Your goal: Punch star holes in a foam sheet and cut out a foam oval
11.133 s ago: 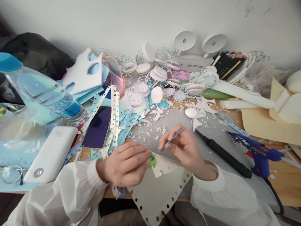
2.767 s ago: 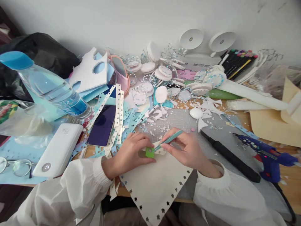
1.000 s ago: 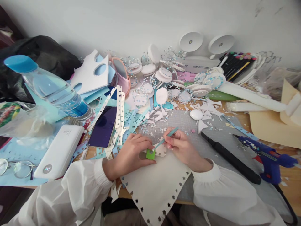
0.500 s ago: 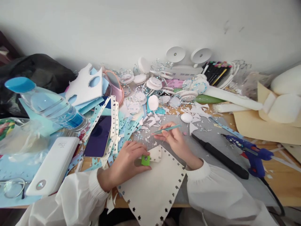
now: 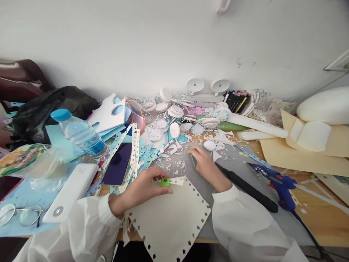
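My left hand point(image 5: 145, 187) grips a small green punch point(image 5: 165, 182) between thumb and fingers. A narrow cream strip point(image 5: 177, 181) extends from the punch's right side. Below it lies a cream sheet point(image 5: 169, 218) with star-shaped holes along its edges, its lower corner reaching past the table edge. My right hand point(image 5: 205, 165), to the right and farther back, is closed on a thin teal tool point(image 5: 193, 160), mostly hidden by the fingers. Small cut-out bits point(image 5: 174, 165) are scattered on the grey mat point(image 5: 231, 189) between the hands.
A phone point(image 5: 117, 163), white power bank point(image 5: 71, 191), water bottle point(image 5: 81, 134) and glasses point(image 5: 20, 214) are at left. Decorated white discs point(image 5: 176, 111) crowd the back. A black pen-like tool point(image 5: 248, 187), blue glue gun point(image 5: 275, 178) and tan sheet point(image 5: 305, 156) lie at right.
The camera view has shifted. My right hand has turned palm down, and the teal tool now points downward along the mat instead of lying sideways across the raised fingers. My left hand still holds the punch.
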Tool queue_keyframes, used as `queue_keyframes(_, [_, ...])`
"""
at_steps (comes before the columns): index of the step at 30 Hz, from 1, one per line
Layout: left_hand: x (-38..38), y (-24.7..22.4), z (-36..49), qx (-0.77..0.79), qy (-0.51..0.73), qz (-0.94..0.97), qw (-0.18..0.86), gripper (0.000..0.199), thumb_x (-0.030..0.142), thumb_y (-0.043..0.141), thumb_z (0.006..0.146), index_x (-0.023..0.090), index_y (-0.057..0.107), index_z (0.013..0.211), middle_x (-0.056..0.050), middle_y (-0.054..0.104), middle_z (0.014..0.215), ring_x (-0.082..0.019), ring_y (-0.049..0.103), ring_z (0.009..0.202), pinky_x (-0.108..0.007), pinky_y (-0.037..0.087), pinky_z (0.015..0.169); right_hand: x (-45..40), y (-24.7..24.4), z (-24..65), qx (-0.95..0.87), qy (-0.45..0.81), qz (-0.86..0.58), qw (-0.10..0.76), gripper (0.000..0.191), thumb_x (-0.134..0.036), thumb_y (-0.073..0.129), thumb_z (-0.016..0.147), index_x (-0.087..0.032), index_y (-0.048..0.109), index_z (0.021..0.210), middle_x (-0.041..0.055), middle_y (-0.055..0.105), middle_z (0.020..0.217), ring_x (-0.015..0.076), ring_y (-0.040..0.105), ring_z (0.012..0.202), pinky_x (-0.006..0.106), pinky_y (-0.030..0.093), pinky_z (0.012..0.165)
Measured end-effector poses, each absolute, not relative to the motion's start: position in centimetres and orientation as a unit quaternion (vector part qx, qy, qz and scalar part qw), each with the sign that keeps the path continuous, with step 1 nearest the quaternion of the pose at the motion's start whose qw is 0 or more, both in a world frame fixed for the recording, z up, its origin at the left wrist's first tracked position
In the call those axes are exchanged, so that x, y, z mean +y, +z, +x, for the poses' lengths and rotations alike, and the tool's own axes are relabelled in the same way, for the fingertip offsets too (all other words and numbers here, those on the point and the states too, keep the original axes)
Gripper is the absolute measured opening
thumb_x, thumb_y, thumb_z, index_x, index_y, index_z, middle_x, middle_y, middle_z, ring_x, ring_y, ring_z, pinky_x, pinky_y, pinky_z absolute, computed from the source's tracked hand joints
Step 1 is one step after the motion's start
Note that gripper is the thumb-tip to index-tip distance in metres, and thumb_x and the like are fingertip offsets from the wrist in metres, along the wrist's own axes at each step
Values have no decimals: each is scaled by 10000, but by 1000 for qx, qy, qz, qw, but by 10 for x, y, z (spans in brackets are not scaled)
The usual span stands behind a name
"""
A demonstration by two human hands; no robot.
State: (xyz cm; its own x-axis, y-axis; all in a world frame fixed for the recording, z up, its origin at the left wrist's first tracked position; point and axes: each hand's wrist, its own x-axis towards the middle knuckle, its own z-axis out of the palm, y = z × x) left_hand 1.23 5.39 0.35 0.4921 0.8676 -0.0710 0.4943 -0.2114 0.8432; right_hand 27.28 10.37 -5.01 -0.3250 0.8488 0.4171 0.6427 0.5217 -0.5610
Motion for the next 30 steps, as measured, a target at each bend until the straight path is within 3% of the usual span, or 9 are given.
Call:
queue_keyframes(3, [58,7,13,474,208,718,466,319,421,754,736,202,702,961,-16,691,921,-187,613,872,-293,457,802,93,-31,266,-803,171,-414,392,370,3,380,840,-227,590,1039,98,589,1153,248,528,1163,461,433,991])
queue_keyframes(6, [64,7,16,476,214,695,495,328,447,739,739,177,696,920,-21,683,866,-185,612,825,-291,458,761,76,-14,251,-812,250,-319,419,222,-197,540,906,-252,563,1119,80,607,1153,230,556,1127,419,450,988])
queue_keyframes(9, [68,5,23,456,231,662,547,336,426,748,729,158,657,911,-25,665,834,-179,618,807,-282,462,730,62,-12,236,-849,269,-273,363,416,-347,690,828,-254,524,1198,85,595,1180,247,548,1134,416,458,978])
queue_keyframes(11, [70,3,26,447,244,625,591,395,409,763,715,161,601,976,-24,666,827,-177,629,806,-279,471,729,58,-19,229,-863,258,-273,339,367,-337,680,839,-256,532,1166,78,606,1136,243,556,1107,410,471,946])
queue_keyframes(14, [73,3,26,437,252,605,616,495,445,731,745,185,507,1101,-10,667,810,-158,627,759,-254,465,675,60,-27,228,-841,261,-298,369,244,-278,631,874,-250,533,1096,65,610,1056,219,580,1034,376,490,882])
queue_keyframes(17, [74,13,14,426,201,662,583,409,500,597,848,186,539,1104,-8,656,802,-137,596,690,-223,424,589,64,-25,233,-801,264,-350,408,245,-271,666,835,-241,531,1037,49,608,990,207,594,955,353,495,837])
queue_keyframes(22, [68,33,-12,469,124,738,469,357,456,504,910,141,655,836,11,612,683,-105,518,595,-201,360,523,68,-16,241,-775,272,-399,408,273,-297,698,796,-237,536,1009,41,622,961,205,604,902,345,497,810])
queue_keyframes(30, [53,41,-11,439,110,832,320,273,286,476,929,169,710,852,-15,708,750,-130,605,655,-217,410,617,58,-14,236,-821,294,-352,341,291,-341,706,816,-257,559,1054,38,651,1010,215,607,970,357,481,864])
